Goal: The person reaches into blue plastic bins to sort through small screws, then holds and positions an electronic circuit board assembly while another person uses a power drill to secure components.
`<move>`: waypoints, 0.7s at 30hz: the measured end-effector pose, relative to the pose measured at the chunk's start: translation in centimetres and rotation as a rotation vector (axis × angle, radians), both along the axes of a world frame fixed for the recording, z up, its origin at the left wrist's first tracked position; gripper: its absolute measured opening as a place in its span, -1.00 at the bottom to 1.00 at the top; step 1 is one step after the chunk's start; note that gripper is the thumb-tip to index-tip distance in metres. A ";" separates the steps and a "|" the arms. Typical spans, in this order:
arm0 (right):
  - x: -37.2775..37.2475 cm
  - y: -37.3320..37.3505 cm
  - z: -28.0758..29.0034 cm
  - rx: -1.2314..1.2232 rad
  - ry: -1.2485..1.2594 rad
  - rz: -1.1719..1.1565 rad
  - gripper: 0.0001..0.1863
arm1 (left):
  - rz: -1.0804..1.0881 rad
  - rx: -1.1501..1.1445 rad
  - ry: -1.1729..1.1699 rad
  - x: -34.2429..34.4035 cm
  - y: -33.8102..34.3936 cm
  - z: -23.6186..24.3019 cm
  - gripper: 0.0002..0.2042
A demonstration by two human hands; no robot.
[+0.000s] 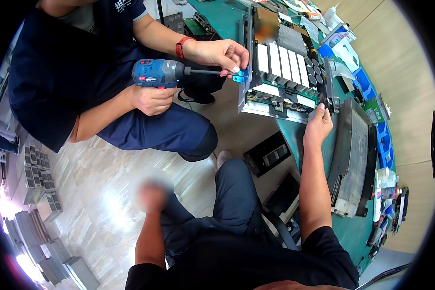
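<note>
The open electronics chassis (289, 42) lay at one o'clock from the centre of my view, at the green bench (347, 231)'s edge. Toward three, my right hand (317, 126) was clamped on its near corner. My left hand (152, 197), at eight, was blurred; I couldn't tell its state. At eleven, a co-worker's hand (153, 100) gripped a blue power driver (158, 72), its bit pointing at the chassis.

Right grip (317, 126) on electronics unit (286, 67)
</note>
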State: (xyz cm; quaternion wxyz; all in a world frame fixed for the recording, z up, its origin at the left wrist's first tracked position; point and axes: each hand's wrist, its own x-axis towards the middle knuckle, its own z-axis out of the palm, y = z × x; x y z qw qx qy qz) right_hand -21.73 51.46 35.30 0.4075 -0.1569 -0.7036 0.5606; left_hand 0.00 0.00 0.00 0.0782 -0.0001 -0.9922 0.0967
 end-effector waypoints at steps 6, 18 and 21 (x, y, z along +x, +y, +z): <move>0.0 -0.6 -0.2 -0.027 -0.004 0.001 -0.69 | -0.011 0.191 0.212 0.0 -0.6 1.8 -0.75; -0.2 -0.6 0.0 0.008 -0.009 -0.020 -0.70 | 0.036 0.012 0.006 0.6 -0.3 0.9 -0.76; -0.4 -0.5 0.0 -0.001 -0.005 -0.026 -0.70 | 0.018 -0.007 0.076 0.6 -0.5 0.3 -0.76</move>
